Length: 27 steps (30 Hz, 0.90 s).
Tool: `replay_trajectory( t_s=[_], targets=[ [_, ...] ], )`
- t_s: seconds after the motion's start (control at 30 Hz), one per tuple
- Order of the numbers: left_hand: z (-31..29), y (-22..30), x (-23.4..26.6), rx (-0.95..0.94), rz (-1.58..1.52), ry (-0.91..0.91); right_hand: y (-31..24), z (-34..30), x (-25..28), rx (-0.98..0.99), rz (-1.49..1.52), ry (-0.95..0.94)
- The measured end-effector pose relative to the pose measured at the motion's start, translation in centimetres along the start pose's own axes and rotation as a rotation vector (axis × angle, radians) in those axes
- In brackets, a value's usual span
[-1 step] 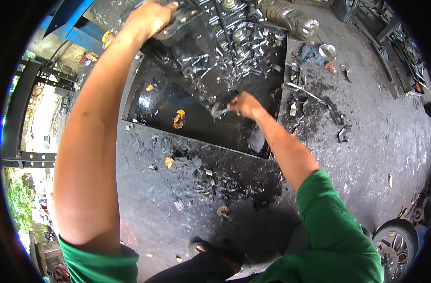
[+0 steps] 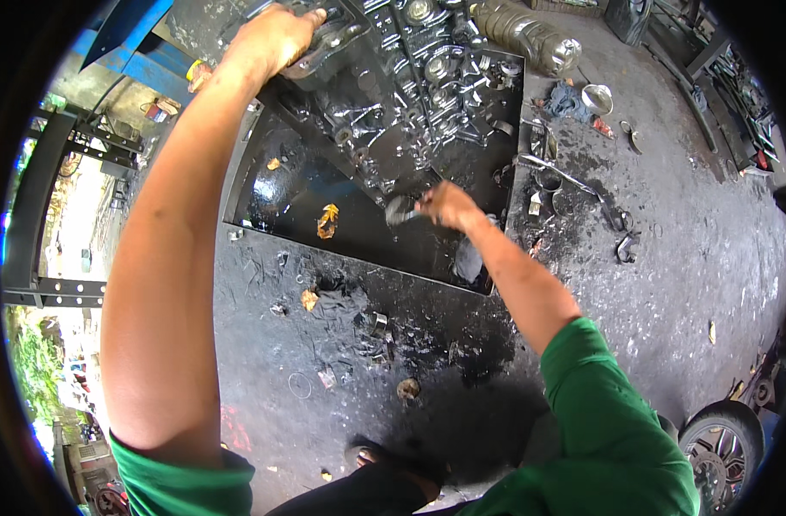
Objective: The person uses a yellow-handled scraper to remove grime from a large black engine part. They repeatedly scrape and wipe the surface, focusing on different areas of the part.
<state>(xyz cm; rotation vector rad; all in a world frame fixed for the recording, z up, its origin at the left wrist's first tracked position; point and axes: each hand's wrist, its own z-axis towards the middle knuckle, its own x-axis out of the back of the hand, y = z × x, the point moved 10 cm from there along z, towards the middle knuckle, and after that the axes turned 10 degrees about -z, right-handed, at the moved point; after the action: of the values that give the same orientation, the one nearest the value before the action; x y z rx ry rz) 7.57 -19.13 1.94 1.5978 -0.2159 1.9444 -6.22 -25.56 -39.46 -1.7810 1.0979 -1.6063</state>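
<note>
At the upper left, my left hand (image 2: pixel 277 41) is closed over the top edge of a dark, oily metal engine part (image 2: pixel 345 73), which leans up from a shallow black tray (image 2: pixel 367 268). My right hand (image 2: pixel 449 206) is closed round a brush (image 2: pixel 401 211) whose greyish head is low over the tray, by the part's lower corner. Motion blurs the brush, and its grip lies hidden in my fingers. Dark liquid shines in the tray, with a yellow-brown leaf (image 2: pixel 327 221) in it. Wet metal engine parts (image 2: pixel 449 95) crowd the tray's far side.
A large plastic bottle (image 2: pixel 530 39) lies beyond the tray. Right of it are a blue-grey rag (image 2: pixel 567 101), a small bowl (image 2: pixel 597 99) and a long metal tool (image 2: pixel 565 172). Scraps and a dark cloth (image 2: pixel 341 301) litter the near floor. A wheel (image 2: pixel 721 447) stands at lower right.
My right hand and the brush have shifted slightly down toward me, nearer the tray's front. My left hand keeps its hold on the engine part.
</note>
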Motion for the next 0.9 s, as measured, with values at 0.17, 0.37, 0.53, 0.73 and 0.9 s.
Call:
replay_trajectory(
  t_s=[0.17, 0.37, 0.53, 0.73, 0.9],
  targets=[
    [-0.5, 0.8, 0.2, -0.045, -0.055, 0.002, 0.9, -3.8, -8.3, -0.281, 0.275, -0.393],
    [-1.2, 1.0, 0.7, -0.029, -0.014, 0.032, 5.2, 1.2, -5.8, -0.464, 0.065, -0.365],
    [-1.0, 1.0, 0.5, -0.015, -0.005, -0.019, 5.3, 1.7, -2.8, -0.415, 0.284, -0.51],
    [-0.7, 1.0, 0.4, -0.035, -0.019, -0.017, 6.9, 0.5, 1.8, -0.421, -0.006, -0.316],
    [-1.1, 1.2, 0.4, -0.031, -0.055, -0.023, 4.3, 1.9, 0.2, -0.208, -0.107, -0.362]
  ],
)
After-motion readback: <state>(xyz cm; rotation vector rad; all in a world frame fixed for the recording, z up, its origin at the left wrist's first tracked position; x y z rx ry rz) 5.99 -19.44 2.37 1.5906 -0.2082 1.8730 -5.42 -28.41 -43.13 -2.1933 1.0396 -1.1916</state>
